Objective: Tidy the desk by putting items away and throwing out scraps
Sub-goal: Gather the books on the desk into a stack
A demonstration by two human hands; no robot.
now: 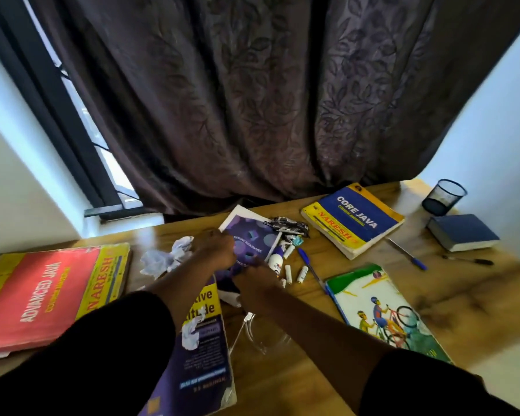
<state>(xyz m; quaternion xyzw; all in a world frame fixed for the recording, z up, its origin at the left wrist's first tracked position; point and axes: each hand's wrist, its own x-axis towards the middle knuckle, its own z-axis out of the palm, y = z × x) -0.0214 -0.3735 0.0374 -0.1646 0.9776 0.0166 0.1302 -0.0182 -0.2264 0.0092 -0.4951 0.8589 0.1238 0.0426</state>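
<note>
Booklet (249,235), purple and thin, lies mid-frame on the worktop (433,295); we judge it light and floppy, best pinched at an edge. Our left hand (218,249) and right hand (254,280) rest on it, grips unclear; crumpled paper (165,256) lies just left.

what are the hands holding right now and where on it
Both hands are on the purple booklet, apparently gripping its near left part; the exact grip is blurred.

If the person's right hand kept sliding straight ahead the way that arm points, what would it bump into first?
Probably the purple booklet: the right hand already sits at its near edge, pointing up and left. Past it lies the left hand, then the crumpled paper. Depth is hard to judge.
</note>
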